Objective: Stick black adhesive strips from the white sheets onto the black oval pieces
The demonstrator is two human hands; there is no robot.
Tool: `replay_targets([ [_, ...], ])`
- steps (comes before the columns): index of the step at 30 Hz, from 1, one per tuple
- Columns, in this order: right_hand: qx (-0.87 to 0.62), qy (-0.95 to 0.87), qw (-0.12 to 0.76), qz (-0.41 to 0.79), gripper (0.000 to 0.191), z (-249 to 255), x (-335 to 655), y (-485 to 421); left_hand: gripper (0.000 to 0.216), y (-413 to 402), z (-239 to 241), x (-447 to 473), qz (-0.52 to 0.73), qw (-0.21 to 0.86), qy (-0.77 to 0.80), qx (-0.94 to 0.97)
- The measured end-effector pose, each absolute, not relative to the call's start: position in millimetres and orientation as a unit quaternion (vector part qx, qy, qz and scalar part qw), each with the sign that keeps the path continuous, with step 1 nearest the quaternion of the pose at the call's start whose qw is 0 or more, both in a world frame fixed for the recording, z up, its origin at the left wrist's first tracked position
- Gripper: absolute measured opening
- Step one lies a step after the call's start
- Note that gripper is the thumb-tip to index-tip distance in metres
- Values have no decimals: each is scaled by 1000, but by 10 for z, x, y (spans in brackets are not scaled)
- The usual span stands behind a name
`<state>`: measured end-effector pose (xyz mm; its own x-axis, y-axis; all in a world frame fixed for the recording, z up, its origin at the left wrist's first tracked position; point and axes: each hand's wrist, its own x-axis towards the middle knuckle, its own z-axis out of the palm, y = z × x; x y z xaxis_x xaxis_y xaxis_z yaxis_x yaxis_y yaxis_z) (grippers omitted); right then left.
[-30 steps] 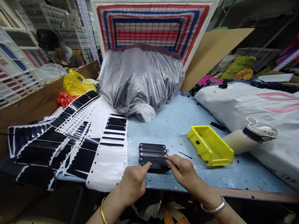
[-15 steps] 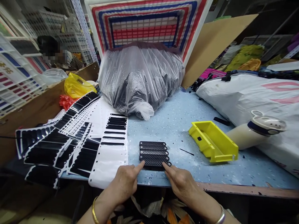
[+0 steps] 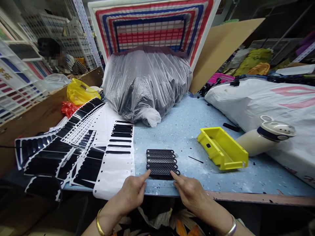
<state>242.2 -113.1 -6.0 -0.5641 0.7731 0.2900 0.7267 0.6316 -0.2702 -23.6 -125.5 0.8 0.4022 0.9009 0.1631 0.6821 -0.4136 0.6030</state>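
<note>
1. left hand (image 3: 133,191) and right hand (image 3: 190,191): wrists cut off at the frame bottom.
2. index fingers (image 3: 147,173) out, the rest loosely curled, gripping nothing. the tips touch both ends of the nearest black mesh strip (image 3: 163,171).
3. four matching strips lie side by side near the front edge of the blue tabletop (image 3: 177,134).
4. farther off: yellow bin (image 3: 222,149), and a plastic bag (image 3: 147,82) with its contents unclear.

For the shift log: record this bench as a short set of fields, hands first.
Left hand: index fingertip on the left end of the nearest black mesh strip, gripping nothing
Right hand: fingertips on that strip's right end
Strips: four, side by side on the blue table
To their left: white sticker sheets
To their right: yellow bin, apart
Behind: clear plastic bag, filled
</note>
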Motion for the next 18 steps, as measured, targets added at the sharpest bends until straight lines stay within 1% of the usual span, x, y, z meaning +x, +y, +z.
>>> replay_targets([
  [3, -422, -871, 239, 84, 41, 11, 2404, -1126, 53, -1266, 1, -240, 252, 241, 484, 803],
  [6, -438, -840, 299, 114, 36, 56, 2460, -1041, 52, -1223, -31, -231, 321, 265, 506, 755],
  [8, -476, -812, 315, 122, 35, 32, 2548, -931, 58, -1147, -82, -218, 370, 297, 536, 699],
  [11, -560, -773, 267, 132, 36, -62, 2666, -758, 63, -967, -183, -193, 411, 398, 574, 585],
  [13, -589, -760, 238, 138, 34, -125, 2668, -686, 62, -831, -239, -170, 417, 452, 578, 535],
  [15, -594, -759, 228, 141, 34, -167, 2603, -654, 62, -715, -273, -136, 416, 460, 572, 537],
  [18, -598, -756, 221, 149, 33, -183, 2488, -641, 60, -624, -270, -57, 400, 399, 566, 600],
])
